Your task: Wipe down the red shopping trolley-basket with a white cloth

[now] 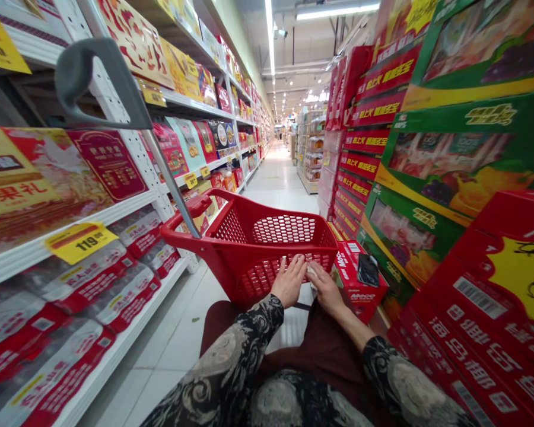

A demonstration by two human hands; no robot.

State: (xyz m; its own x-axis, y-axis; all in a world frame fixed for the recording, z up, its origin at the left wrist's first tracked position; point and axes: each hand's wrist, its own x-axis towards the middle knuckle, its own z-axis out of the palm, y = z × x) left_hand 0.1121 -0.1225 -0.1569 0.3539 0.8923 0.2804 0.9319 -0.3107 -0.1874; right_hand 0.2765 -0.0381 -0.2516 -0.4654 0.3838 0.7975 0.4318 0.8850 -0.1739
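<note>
My left hand (289, 281) and my right hand (326, 289) lie side by side over the near rim of a red plastic shopping basket (267, 228), fingers curled across it. A small pale item (310, 274) shows between them, too small to identify. The perforated basket holds nothing visible. A long metal pull handle (169, 184) rises from its left corner and ends in a grey grip (98, 77), which neither hand touches. Patterned black sleeves (222, 367) cover both my forearms.
White shelves (71, 249) on the left carry boxed goods and a yellow price tag (80, 242). Stacked red and green gift boxes (454, 178) wall the right side, and a red carton (360, 284) stands close to the basket. A tiled aisle floor (276, 184) runs ahead.
</note>
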